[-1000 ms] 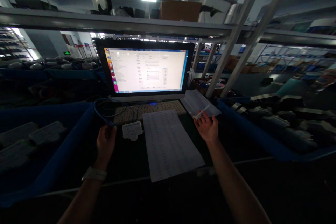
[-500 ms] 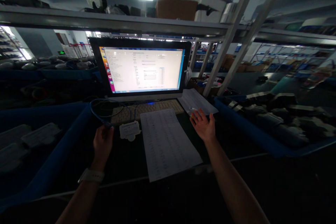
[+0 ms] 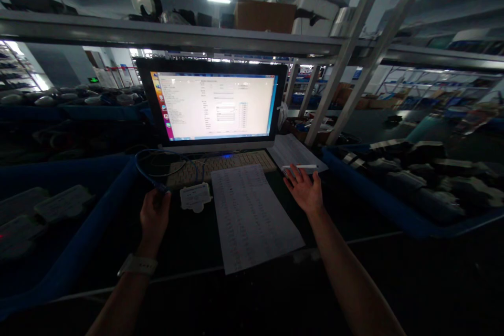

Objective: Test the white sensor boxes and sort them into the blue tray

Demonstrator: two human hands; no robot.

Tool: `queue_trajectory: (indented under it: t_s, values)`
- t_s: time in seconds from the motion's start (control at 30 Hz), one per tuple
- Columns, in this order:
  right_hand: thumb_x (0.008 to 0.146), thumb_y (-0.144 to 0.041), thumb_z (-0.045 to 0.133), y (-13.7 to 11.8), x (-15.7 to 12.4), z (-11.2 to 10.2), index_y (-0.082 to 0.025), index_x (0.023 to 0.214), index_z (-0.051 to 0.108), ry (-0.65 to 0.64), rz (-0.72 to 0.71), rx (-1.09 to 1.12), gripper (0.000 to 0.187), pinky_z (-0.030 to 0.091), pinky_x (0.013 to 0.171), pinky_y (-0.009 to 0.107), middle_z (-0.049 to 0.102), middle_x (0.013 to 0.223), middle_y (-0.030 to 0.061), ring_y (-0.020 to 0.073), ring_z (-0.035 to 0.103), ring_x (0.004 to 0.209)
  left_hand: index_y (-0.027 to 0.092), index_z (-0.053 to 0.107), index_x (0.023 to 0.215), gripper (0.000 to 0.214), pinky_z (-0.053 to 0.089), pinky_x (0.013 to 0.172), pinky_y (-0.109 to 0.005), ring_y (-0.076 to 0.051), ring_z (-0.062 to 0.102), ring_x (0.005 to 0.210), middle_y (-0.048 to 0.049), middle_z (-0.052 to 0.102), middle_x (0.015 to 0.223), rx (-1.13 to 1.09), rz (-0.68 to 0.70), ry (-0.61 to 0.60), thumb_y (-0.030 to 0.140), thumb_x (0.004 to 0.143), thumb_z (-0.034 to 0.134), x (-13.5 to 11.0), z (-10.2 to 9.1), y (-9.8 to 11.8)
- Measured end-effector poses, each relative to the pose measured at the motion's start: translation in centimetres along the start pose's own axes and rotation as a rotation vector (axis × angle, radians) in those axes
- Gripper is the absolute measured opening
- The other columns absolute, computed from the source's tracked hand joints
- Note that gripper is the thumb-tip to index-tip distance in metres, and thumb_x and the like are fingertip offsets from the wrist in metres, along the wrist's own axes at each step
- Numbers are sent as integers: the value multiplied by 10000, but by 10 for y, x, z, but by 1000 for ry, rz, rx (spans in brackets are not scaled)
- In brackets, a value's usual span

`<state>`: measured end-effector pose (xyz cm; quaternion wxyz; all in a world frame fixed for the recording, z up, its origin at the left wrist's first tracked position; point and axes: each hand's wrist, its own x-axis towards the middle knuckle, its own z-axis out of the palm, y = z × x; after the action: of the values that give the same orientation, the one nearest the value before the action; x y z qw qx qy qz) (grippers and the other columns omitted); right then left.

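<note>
The left hand point(image 3: 154, 216) is pinching a blue cable point(image 3: 155, 183) while the right hand point(image 3: 306, 192) is showing spread fingers at a pen point(image 3: 309, 166), grip unclear.

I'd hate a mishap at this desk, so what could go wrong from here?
The blue cable in the left hand loops over the keyboard and might snag. The pen is at the loosely spread right hand and could drop. The nearer paper sheet reaches the desk's front edge and may slide off.
</note>
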<state>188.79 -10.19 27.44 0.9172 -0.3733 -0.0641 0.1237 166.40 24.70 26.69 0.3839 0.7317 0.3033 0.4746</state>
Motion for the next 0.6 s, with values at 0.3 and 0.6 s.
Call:
queue_trajectory:
  t_s: [0.3,0.6]
  values:
    - [773,-590,534,-2,-1,0,-336,981,656,16,0,37,351,511,892,404,652,1185,-14,203,572,1145,181,575,874,354,527,720,-356,-217,630,811,-73,663,886,-10,-13,0,467,666,602,0,0,1]
    - [787,-646,457,-3,-3,1,-314,980,671,56,4,41,440,527,873,403,643,1203,-3,211,561,1162,172,563,889,401,527,757,-387,-239,636,832,-95,658,911,-25,-75,-18,484,640,598,0,0,4]
